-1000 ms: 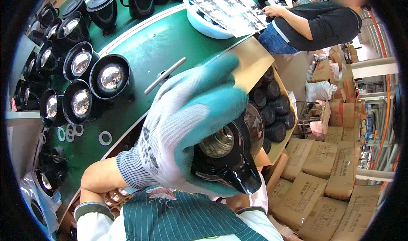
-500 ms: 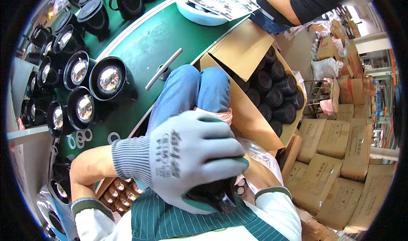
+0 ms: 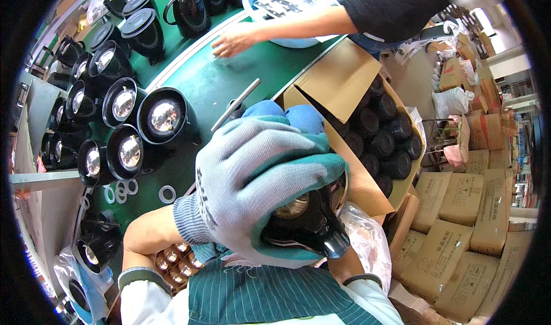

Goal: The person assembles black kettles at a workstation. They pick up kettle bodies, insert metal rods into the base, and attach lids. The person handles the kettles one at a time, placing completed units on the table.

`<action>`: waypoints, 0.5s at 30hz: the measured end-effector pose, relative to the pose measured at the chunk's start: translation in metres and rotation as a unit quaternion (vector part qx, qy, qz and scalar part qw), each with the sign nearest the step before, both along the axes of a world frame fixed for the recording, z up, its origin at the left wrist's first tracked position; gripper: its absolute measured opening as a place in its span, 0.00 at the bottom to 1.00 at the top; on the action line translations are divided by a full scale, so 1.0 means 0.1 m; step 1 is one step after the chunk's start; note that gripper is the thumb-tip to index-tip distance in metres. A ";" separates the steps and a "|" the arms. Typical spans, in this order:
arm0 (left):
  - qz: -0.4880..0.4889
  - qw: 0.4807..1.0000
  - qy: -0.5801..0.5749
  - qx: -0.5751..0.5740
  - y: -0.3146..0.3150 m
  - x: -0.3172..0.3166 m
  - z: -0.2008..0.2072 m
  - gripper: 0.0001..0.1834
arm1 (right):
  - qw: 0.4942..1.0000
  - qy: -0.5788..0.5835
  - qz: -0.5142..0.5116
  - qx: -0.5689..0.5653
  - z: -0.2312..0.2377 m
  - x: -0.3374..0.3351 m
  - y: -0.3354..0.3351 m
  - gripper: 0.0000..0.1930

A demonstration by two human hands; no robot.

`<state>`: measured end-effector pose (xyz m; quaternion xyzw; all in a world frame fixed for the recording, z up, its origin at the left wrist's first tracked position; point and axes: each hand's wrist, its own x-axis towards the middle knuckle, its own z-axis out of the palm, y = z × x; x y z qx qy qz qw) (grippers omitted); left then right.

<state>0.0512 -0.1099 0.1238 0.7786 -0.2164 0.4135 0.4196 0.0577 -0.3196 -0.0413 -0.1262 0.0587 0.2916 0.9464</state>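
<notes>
**Gloss, Mirror Shine and Knit**

The left hand (image 3: 267, 181) wore a matt grey knit glove (image 3: 229, 187), ribbed at the cuff and coated in smoother teal along the fingers (image 3: 330, 167). The black spouted vessel (image 3: 290, 231) it gripped had a glossy, plastic-looking shell and shiny metal inside. On the smooth green tabletop (image 3: 209, 81), more black vessels (image 3: 188, 129) gleamed around mirror-bright metal domes (image 3: 165, 117), near a metal rod (image 3: 238, 102) and pale rings (image 3: 160, 194) that looked rubbery or plastic. The basin (image 3: 293, 41) was smooth blue plastic; the open box (image 3: 341, 75), matt brown cardboard. Clear, crinkled plastic film (image 3: 370, 233) shone near the striped cloth apron (image 3: 258, 293).
</notes>
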 end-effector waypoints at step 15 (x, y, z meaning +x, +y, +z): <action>0.030 0.996 0.077 0.015 0.07 -0.45 -1.02 0.54 | 0.969 -0.099 0.136 -0.183 0.69 1.11 -0.66 0.37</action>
